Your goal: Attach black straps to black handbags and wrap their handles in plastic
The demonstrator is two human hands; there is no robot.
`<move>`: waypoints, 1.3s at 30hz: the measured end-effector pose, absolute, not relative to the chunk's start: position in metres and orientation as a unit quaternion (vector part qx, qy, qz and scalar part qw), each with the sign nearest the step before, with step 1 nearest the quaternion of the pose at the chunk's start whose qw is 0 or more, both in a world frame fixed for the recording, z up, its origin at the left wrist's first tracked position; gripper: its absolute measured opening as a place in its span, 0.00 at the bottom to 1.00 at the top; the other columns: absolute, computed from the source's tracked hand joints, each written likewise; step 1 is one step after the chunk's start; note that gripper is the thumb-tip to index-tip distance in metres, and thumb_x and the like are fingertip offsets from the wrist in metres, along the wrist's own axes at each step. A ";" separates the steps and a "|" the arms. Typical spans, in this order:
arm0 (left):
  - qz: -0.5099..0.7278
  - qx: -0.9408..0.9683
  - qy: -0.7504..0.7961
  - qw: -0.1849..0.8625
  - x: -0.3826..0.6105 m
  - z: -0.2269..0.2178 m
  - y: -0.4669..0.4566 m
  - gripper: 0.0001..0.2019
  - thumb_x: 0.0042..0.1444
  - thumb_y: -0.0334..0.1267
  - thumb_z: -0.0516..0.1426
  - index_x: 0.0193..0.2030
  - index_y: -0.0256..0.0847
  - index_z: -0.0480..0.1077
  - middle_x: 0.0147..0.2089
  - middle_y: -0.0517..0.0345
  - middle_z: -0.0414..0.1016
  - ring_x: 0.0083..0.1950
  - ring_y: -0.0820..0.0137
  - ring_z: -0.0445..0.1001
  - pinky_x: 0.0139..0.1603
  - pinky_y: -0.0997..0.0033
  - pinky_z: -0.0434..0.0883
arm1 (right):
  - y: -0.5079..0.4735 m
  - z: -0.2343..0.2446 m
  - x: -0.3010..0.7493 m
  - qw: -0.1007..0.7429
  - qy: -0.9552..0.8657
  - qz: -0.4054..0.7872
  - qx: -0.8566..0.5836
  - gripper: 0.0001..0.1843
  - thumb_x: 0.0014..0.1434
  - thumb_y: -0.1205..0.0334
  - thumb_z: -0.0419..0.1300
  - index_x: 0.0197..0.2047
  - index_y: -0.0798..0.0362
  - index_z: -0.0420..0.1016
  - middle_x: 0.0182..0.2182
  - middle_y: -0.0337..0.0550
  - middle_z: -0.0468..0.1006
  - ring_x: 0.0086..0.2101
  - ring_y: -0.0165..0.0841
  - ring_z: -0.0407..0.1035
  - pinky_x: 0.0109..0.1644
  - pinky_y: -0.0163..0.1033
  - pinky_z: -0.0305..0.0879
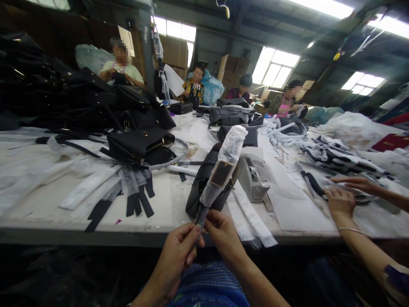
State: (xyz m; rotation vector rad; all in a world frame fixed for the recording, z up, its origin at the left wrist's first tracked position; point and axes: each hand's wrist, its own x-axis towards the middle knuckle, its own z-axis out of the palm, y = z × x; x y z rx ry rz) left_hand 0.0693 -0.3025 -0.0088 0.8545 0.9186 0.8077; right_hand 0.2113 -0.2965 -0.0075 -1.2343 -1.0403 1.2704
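Note:
A dark strap stands up in front of me, its upper part sleeved in whitish plastic film with a rectangular buckle along it. My left hand pinches the strap's lower end between thumb and fingers. Right beside it, my right hand is closed on the same strap a little higher up; its fingertips are partly hidden. Behind the strap a black handbag lies on the table, partly covered by the film. To its right sits a grey tape dispenser.
Black handbags are heaped at the left. Film-wrapped straps lie on the white table. A co-worker's hands handle wrapped parts at the right. Other people work across the table. White strips lie near the table's edge.

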 end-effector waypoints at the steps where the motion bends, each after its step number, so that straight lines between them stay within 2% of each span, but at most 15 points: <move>1: 0.362 0.388 0.417 0.738 0.070 -0.007 -0.302 0.19 0.57 0.52 0.60 0.30 0.35 0.71 0.25 0.64 0.67 0.16 0.86 0.48 0.15 0.83 0.44 | -0.297 -0.007 0.211 0.518 -0.432 0.531 -0.512 0.15 0.55 0.51 0.68 0.37 0.56 0.81 0.29 0.41 0.80 0.31 0.31 0.72 0.38 0.34 0.66; 8: 0.332 0.392 0.422 0.747 0.071 -0.002 -0.304 0.22 0.54 0.57 0.61 0.27 0.36 0.71 0.14 0.71 0.52 0.15 0.83 0.45 0.16 0.82 0.42 | -0.293 -0.013 0.215 0.495 -0.450 0.524 -0.527 0.12 0.55 0.56 0.68 0.37 0.57 0.82 0.29 0.44 0.81 0.27 0.30 0.71 0.33 0.33 0.66; 12: 0.307 0.400 0.427 0.751 0.070 -0.002 -0.305 0.23 0.54 0.59 0.59 0.27 0.37 0.71 0.12 0.72 0.50 0.14 0.83 0.43 0.15 0.81 0.41 | -0.288 -0.012 0.214 0.476 -0.463 0.504 -0.552 0.10 0.53 0.59 0.69 0.35 0.58 0.82 0.29 0.45 0.81 0.26 0.30 0.70 0.30 0.33 0.64; 15: 0.316 0.381 0.427 0.757 0.071 -0.004 -0.303 0.23 0.53 0.59 0.60 0.27 0.37 0.71 0.12 0.73 0.50 0.14 0.83 0.43 0.15 0.81 0.42 | -0.288 -0.008 0.214 0.483 -0.459 0.525 -0.530 0.11 0.54 0.57 0.68 0.34 0.57 0.82 0.26 0.42 0.79 0.24 0.28 0.66 0.29 0.33 0.62; 19: 0.347 0.354 0.427 0.756 0.073 -0.007 -0.301 0.22 0.51 0.58 0.62 0.28 0.38 0.70 0.13 0.73 0.49 0.15 0.82 0.43 0.15 0.82 0.42 | -0.293 0.001 0.223 0.457 -0.426 0.633 -0.457 0.13 0.54 0.59 0.69 0.42 0.55 0.83 0.30 0.41 0.79 0.33 0.29 0.70 0.42 0.34 0.65; 22: 0.359 0.359 0.428 0.748 0.074 -0.009 -0.302 0.21 0.53 0.57 0.61 0.28 0.38 0.70 0.13 0.73 0.49 0.15 0.82 0.43 0.15 0.82 0.41 | -0.297 0.009 0.230 0.404 -0.413 0.713 -0.397 0.24 0.49 0.65 0.71 0.52 0.53 0.79 0.37 0.41 0.80 0.40 0.32 0.71 0.51 0.36 0.64; 25: 0.381 0.352 0.434 0.737 0.076 -0.011 -0.304 0.21 0.54 0.57 0.61 0.28 0.38 0.69 0.13 0.73 0.48 0.15 0.82 0.43 0.16 0.81 0.41 | -0.301 0.015 0.227 0.407 -0.414 0.729 -0.362 0.30 0.47 0.64 0.73 0.55 0.52 0.76 0.46 0.44 0.78 0.47 0.36 0.70 0.54 0.39 0.64; 28: 0.430 0.347 0.426 0.716 0.079 -0.014 -0.304 0.20 0.52 0.55 0.63 0.33 0.36 0.73 0.17 0.69 0.58 0.17 0.81 0.51 0.18 0.81 0.50 | -0.306 0.017 0.213 0.441 -0.408 0.706 -0.374 0.28 0.47 0.61 0.73 0.52 0.52 0.75 0.48 0.46 0.77 0.50 0.40 0.70 0.56 0.43 0.65; 30: 0.461 0.367 0.423 0.688 0.082 -0.018 -0.304 0.21 0.51 0.54 0.64 0.35 0.35 0.76 0.23 0.62 0.69 0.22 0.77 0.63 0.24 0.79 0.61 | -0.309 0.016 0.201 0.471 -0.404 0.661 -0.422 0.27 0.46 0.58 0.74 0.50 0.53 0.75 0.47 0.47 0.77 0.49 0.41 0.71 0.56 0.43 0.66; 32: 0.473 0.392 0.435 0.658 0.084 -0.020 -0.303 0.21 0.51 0.55 0.64 0.36 0.34 0.78 0.27 0.57 0.75 0.29 0.70 0.71 0.31 0.75 0.68 | -0.311 0.012 0.190 0.499 -0.401 0.605 -0.473 0.24 0.46 0.57 0.73 0.46 0.53 0.74 0.46 0.47 0.78 0.47 0.41 0.72 0.53 0.44 0.68; 35: 0.480 0.400 0.451 0.637 0.086 -0.022 -0.303 0.21 0.51 0.53 0.65 0.40 0.35 0.79 0.31 0.54 0.79 0.34 0.65 0.76 0.39 0.70 0.72 | -0.309 0.006 0.179 0.507 -0.415 0.529 -0.539 0.18 0.49 0.58 0.71 0.41 0.54 0.75 0.41 0.46 0.79 0.42 0.39 0.74 0.48 0.42 0.71; 39: 0.496 0.400 0.457 0.621 0.087 -0.019 -0.303 0.20 0.50 0.50 0.67 0.43 0.36 0.79 0.39 0.51 0.81 0.41 0.62 0.77 0.48 0.67 0.73 | -0.304 0.004 0.172 0.516 -0.415 0.475 -0.579 0.12 0.50 0.60 0.70 0.36 0.55 0.75 0.33 0.43 0.78 0.36 0.36 0.73 0.43 0.39 0.70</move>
